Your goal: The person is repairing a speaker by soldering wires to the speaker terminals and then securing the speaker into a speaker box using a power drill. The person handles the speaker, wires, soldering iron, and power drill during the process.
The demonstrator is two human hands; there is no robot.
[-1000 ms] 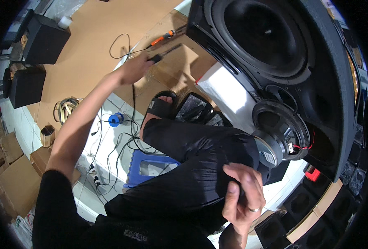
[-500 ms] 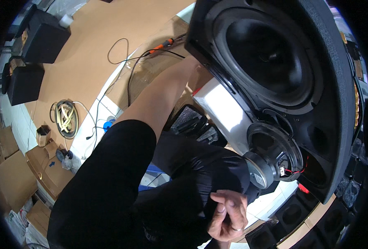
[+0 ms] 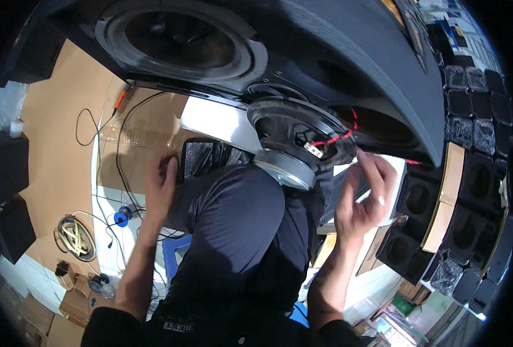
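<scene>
A large black speaker cabinet [image 3: 349, 63] spans the top of the view, with a big woofer [image 3: 181, 37] set in its face. Below it, a loose speaker driver [image 3: 302, 127] rests by my knee, its silver magnet [image 3: 285, 168] turned toward me. Red wires [image 3: 337, 137] run from its white terminal [image 3: 313, 150] toward a dark round opening in the cabinet. My right hand [image 3: 365, 199] is open, its fingertips close to the driver's rim; whether they touch cannot be told. Empty and open, my left hand [image 3: 161, 185] hovers over the floor beside my leg.
An orange-handled soldering iron [image 3: 120, 99] lies on cardboard at the left, its cable trailing near a blue spool [image 3: 122, 216]. Farther left sit a coil of cable [image 3: 76, 238] and black boxes [image 3: 5, 162]. Empty speaker cabinets [image 3: 418, 196] stand stacked at the right.
My view has turned right, so the cabinet shows higher and farther left. My left hand has come away from the cabinet's side. My right hand has risen from my lap to the driver.
</scene>
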